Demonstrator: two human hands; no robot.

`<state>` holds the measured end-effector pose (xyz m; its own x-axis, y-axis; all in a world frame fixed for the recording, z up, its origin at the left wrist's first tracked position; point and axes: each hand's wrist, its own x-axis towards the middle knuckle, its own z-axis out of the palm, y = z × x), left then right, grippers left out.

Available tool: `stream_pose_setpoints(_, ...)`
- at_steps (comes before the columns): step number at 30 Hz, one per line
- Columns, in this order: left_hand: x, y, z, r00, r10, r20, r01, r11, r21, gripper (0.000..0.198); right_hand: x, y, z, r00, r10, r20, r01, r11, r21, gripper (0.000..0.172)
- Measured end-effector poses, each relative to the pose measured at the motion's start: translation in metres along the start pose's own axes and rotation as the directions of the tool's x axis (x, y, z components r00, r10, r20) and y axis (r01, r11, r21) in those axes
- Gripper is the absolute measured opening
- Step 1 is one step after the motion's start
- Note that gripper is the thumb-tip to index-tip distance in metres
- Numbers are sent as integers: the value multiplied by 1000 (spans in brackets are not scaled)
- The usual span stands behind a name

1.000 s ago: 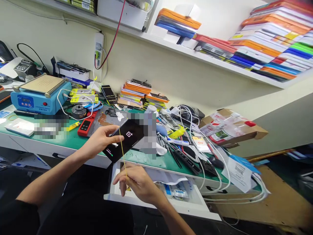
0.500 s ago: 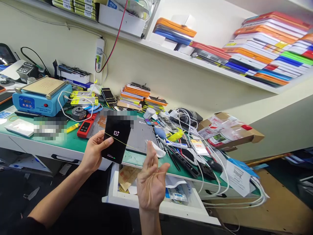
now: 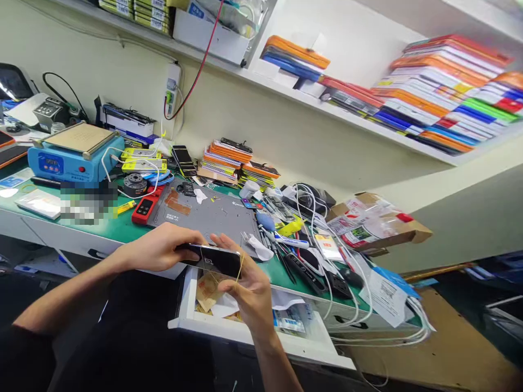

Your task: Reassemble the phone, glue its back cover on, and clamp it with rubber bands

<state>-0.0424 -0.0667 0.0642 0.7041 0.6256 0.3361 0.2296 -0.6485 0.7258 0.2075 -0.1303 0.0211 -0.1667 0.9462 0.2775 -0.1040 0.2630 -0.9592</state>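
Note:
Both hands hold a black phone nearly flat over the open white drawer, its lit screen showing a white logo. My left hand grips its left end from above. My right hand cups its right end from below, and a thin yellow rubber band runs across that end between the fingers. Just beyond the phone lies a grey work mat on the green bench top.
A blue heating plate stands at the far left, a red tester beside the mat. Tools and white cables crowd the bench to the right, next to a cardboard box. Stacked phone cases line the wall and the shelf.
The phone was upright in my left hand alone, my right hand open with the band stretched. Now the phone is tipped nearly flat and lower, with my right hand closed under its right end.

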Motion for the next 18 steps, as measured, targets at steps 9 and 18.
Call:
stream_pose_setpoints(9, 14, 39, 0, 967, 61, 249, -207, 757, 620, 36, 14, -43, 3, 994, -61, 94, 102, 832, -545, 59)
stream_pose_setpoints(18, 2, 47, -12, 918, 198, 345, -309, 900, 306, 42, 70, -47, 0, 914, 249, 322, -232, 969, -88, 75)
